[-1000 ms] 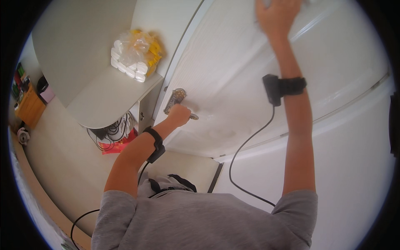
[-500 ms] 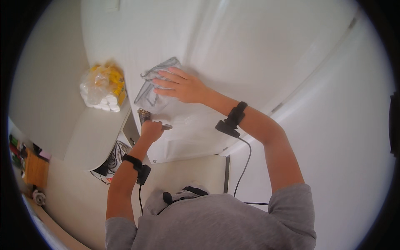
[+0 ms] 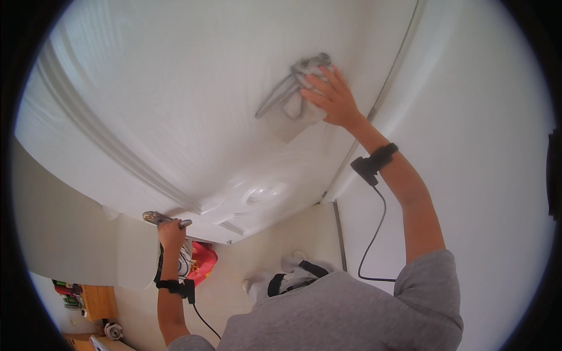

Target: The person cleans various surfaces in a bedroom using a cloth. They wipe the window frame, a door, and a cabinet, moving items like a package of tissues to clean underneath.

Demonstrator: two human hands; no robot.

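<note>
On the white door [image 3: 228, 140], the right hand [image 3: 335, 100] hides part of a blurred grey cloth [image 3: 301, 70], the left hand [image 3: 171, 236] part of the lever handle [image 3: 154, 217], with a red bag [image 3: 204, 259] partly hidden behind the door.

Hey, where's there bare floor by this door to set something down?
Bare floor shows between the red bundle and your legs, and between your legs and the dark strip right of them, near the door. Lower left is crowded, around the wooden box and round white object.
</note>
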